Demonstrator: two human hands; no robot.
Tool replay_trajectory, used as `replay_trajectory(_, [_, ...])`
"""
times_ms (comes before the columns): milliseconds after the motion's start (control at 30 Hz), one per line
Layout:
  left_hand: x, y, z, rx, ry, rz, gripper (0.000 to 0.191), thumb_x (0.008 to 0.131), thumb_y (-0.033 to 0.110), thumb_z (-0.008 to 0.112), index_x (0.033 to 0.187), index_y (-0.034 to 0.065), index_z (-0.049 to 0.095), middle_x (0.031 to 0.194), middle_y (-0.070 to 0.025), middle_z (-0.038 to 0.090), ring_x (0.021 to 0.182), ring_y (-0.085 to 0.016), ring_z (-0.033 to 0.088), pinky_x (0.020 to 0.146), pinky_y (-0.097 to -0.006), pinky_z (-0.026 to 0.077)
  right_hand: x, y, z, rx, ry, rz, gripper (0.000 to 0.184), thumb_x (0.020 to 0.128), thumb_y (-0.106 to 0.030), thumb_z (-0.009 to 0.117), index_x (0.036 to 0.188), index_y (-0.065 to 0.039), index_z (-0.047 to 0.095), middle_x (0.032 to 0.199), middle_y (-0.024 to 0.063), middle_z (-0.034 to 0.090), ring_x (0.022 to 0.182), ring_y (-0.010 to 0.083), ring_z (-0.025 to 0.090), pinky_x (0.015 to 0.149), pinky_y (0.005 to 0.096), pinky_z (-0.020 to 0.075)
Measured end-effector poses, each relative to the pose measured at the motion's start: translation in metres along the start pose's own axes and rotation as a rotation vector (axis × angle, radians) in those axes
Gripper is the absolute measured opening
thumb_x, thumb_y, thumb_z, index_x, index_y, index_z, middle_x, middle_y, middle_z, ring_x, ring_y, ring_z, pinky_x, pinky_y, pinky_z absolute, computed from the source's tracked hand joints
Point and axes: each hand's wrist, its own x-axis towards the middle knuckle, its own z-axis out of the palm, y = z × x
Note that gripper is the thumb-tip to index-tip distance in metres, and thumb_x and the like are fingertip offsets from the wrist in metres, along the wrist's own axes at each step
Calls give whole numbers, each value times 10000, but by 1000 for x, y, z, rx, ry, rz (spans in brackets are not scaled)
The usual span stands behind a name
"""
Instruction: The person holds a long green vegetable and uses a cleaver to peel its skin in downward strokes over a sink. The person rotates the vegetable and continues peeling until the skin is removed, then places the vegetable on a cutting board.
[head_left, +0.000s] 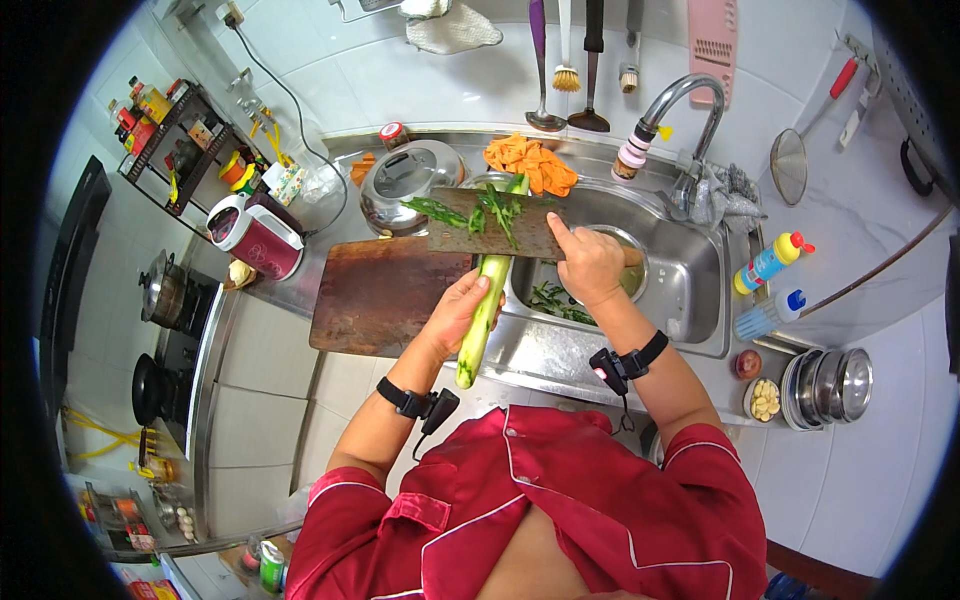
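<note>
In my left hand (459, 306) is a long, mostly peeled cucumber-like vegetable (484, 300), its pale flesh streaked green. My right hand (589, 255) grips the wooden handle (633, 256) of a broad cleaver (457, 238), index finger stretched along the blade. The blade lies flat across the vegetable and hides part of it. Dark green peel strips (498, 211) cling to the blade's upper face. More green peelings (559, 301) lie in the steel sink (686, 315) below. Partly hidden behind my right hand, a round bowl (637, 289) sits in the sink.
A wooden cutting board (375, 300) lies left of the sink. Behind it stand a lidded steel pot (409, 176) and an orange cloth (532, 163). The faucet (694, 127) arches over the sink's back. Squeeze bottles (769, 262), a bowl of garlic cloves (763, 400) and stacked steel bowls (829, 386) stand right.
</note>
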Motion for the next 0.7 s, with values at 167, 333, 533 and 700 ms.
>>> replay_trajectory(167, [-6,-3,1,156,55,-10,392,984,376,586,1247,89,546,886,-48,629,685,-135,592,613,-284,518,-2,10,3,-69,-20,32,532,644,-100,664,1168,-186,701,666,21,506,600,226,567,573,380,469])
replay_trajectory(333, [-9,-7,1,219,92,27,404,984,387,585,1253,87,550,888,-48,637,669,-128,592,602,-271,511,0,19,-3,12,-49,52,516,651,-94,657,1158,-184,701,672,28,516,599,229,570,566,386,469])
replay_trajectory(533, [-5,-5,4,216,85,16,412,982,394,587,1245,79,553,872,-34,639,657,-120,588,593,-258,502,-1,2,-8,89,4,-76,592,595,-39,649,1166,-184,708,622,31,471,565,246,538,537,374,452])
replay_trajectory(700, [-7,-3,6,222,93,26,388,985,386,585,1228,84,567,863,-24,632,654,-111,584,591,-252,499,-1,5,-8,11,-71,-61,519,659,-108,675,1174,-173,685,670,14,513,632,215,583,599,373,470])
